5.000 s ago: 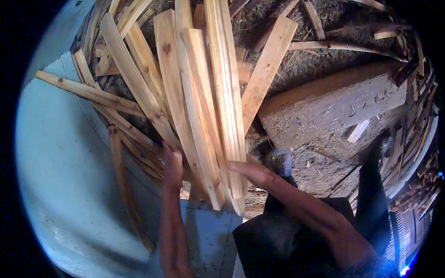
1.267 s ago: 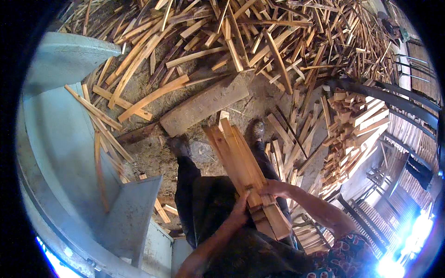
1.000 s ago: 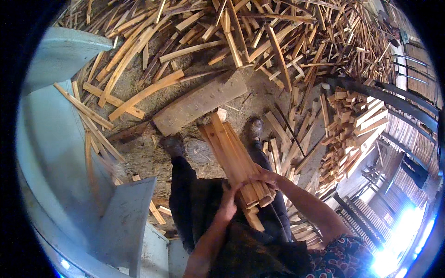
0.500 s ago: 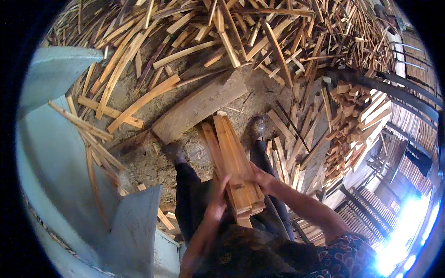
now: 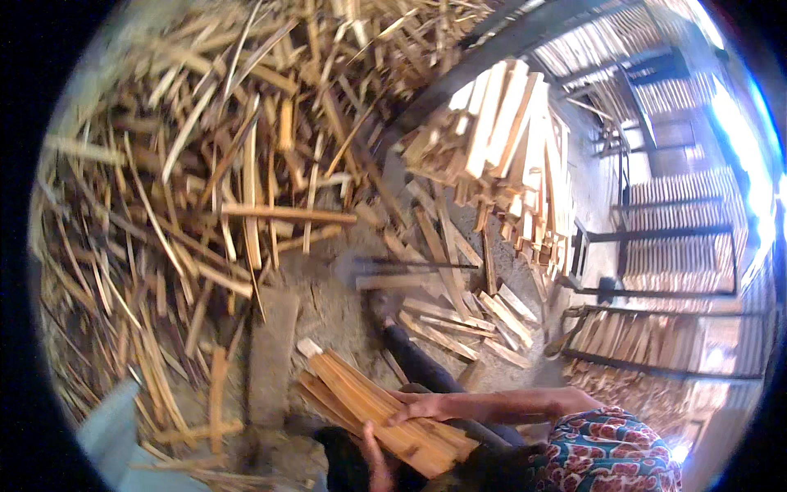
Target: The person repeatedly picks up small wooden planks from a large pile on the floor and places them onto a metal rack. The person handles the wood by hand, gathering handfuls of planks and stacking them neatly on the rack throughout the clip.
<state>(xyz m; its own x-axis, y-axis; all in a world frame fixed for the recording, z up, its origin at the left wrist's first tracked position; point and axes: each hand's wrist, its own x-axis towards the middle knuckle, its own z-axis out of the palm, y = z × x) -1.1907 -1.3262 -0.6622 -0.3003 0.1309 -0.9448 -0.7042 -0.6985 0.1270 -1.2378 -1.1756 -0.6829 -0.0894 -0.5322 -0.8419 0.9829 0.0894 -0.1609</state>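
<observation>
Head view: the loose bundle of flat, orange-tan wooden slats (image 5: pixel 361 392) lies near 6 o'clock, long axis running from 10 to 4. The bare right hand (image 5: pixel 422 406) grips its 1 o'clock edge; the bare left hand (image 5: pixel 375 459) holds the 7 o'clock edge, partly hidden. Both touch it, neither nearer. From it, the stack of pale sawn timber (image 5: pixel 525 131) stands at 1 o'clock.

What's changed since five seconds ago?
The left hand and right hand, earlier on spread wooden boards, now hold a compact bundle of light brown boards. The view swung right, leaving the pale blue flat panels only at lower left. The thick brown wooden beam still lies on the ground.
</observation>
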